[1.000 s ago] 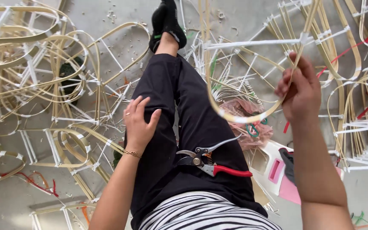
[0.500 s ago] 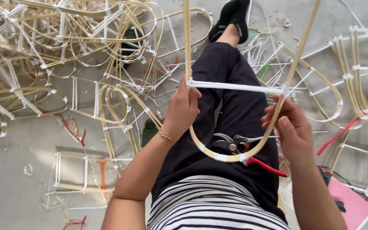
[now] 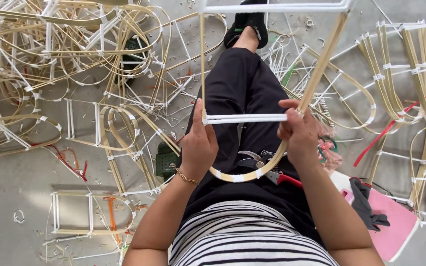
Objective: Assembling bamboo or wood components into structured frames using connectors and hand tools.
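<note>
I hold a U-shaped frame of bent bamboo strips (image 3: 316,79) upright over my lap. A white crossbar (image 3: 245,118) spans it between my hands, and a second white bar (image 3: 272,7) crosses it at the top. My left hand (image 3: 198,143) grips the left strip at the end of the white crossbar. My right hand (image 3: 299,133) grips the right strip at the other end. The curved bottom of the frame passes under both hands. Red-handled pruning shears (image 3: 267,165) lie on my black trousers just below the frame.
Many more bamboo frames (image 3: 75,74) bound with white ties lie heaped over the grey floor on the left, with others on the right (image 3: 400,74). A pink stool (image 3: 395,226) carrying a dark glove (image 3: 366,202) stands at my right. A green object (image 3: 166,160) rests by my left thigh.
My left hand left my thigh and took hold of the frame. The frame came down in front of me and now stands higher, gripped at both ends of the crossbar.
</note>
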